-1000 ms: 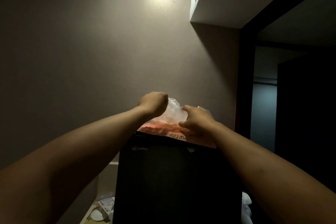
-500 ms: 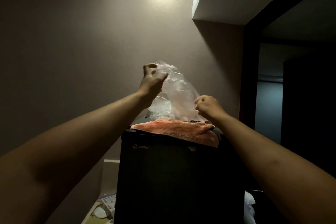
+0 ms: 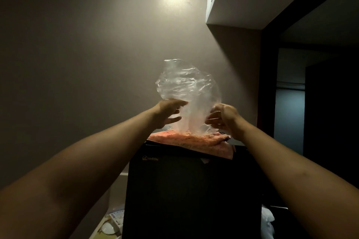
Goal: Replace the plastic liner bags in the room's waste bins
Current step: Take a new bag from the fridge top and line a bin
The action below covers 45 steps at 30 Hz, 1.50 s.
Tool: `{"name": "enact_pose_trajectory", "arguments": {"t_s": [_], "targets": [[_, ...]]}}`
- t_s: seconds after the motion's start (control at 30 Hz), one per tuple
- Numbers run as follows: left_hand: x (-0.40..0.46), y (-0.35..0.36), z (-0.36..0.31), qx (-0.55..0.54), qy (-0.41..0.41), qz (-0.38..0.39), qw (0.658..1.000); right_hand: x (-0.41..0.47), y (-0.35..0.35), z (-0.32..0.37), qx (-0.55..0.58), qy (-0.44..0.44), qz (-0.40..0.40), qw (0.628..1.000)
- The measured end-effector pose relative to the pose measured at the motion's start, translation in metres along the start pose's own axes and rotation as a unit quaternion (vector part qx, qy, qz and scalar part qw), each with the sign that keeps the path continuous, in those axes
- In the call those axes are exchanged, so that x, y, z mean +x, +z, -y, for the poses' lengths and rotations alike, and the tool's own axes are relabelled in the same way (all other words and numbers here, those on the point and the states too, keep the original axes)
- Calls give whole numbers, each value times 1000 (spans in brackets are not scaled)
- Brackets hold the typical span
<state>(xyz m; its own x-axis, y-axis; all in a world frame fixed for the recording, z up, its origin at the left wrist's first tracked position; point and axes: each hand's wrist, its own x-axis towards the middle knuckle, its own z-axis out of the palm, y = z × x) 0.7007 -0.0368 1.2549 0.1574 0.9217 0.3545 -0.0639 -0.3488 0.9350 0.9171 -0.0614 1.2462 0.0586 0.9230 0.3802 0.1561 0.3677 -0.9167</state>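
A clear plastic liner bag [image 3: 186, 91] is puffed up with air and stands above an orange cloth [image 3: 194, 138], its lower end touching the cloth. My left hand [image 3: 168, 112] holds the bag's left side and my right hand [image 3: 222, 116] holds its right side. Both thumbs rest at the bag's edges while the other fingers are spread. The cloth lies on top of a black mini fridge [image 3: 186, 190]. No waste bin is in view.
A plain wall [image 3: 77, 64] rises behind the fridge, with a lit spot high up. A dark door frame [image 3: 269, 83] and a dim passage lie to the right. Low at the left, a shelf holds papers and a small white dish [image 3: 108, 229]. Something white [image 3: 267, 221] sits at the fridge's lower right.
The bag was crumpled low on the cloth; both hands lifted and pulled it apart. It now balloons upward, and my left hand has come down to the level of my right.
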Motion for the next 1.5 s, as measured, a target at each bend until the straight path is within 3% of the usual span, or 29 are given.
{"name": "enact_pose_trajectory", "arguments": {"t_s": [0.2, 0.3, 0.53, 0.6, 0.67, 0.77, 0.83, 0.9, 1.0, 1.1, 1.2, 1.33, 1.4, 1.5], "targets": [[-4, -25, -11, -112, 89, -159, 977, 13, -3, -1, 99, 25, -150, 983], [-14, -52, -15, -140, 111, -224, 958, 14, 6, -4, 114, 39, -157, 980], [-50, -112, -18, -132, 124, -332, 926, 8, 53, 7, 273, 96, -179, 940], [-64, -131, -18, -107, 140, -338, 924, 5, 70, 6, 203, 102, -128, 965], [-79, -150, -17, -57, 158, -346, 923, -4, 89, 7, 43, 99, 0, 994], [-105, -180, -21, -20, 163, -397, 903, -27, 125, 15, -124, 107, 191, 968], [-126, -200, -25, -50, 158, -426, 890, -37, 154, 20, -150, 92, 242, 954], [-149, -223, -29, -42, 158, -446, 880, -45, 185, 19, -195, 61, 245, 948], [-188, -264, -29, 30, 148, -473, 868, -52, 227, 17, -285, -33, 171, 942], [-224, -303, -26, 81, 127, -500, 853, -61, 267, 22, -188, -95, 91, 973], [-261, -333, -22, 128, 107, -514, 841, -86, 311, 38, 58, -55, 155, 985], [-297, -378, -11, 157, 56, -511, 843, -136, 368, 59, 153, -28, 332, 930], [-317, -397, -1, 181, 38, -502, 845, -165, 401, 59, 64, -63, 339, 937], [-353, -422, 14, 186, 51, -478, 857, -195, 451, 42, -164, -169, 248, 940]]}}
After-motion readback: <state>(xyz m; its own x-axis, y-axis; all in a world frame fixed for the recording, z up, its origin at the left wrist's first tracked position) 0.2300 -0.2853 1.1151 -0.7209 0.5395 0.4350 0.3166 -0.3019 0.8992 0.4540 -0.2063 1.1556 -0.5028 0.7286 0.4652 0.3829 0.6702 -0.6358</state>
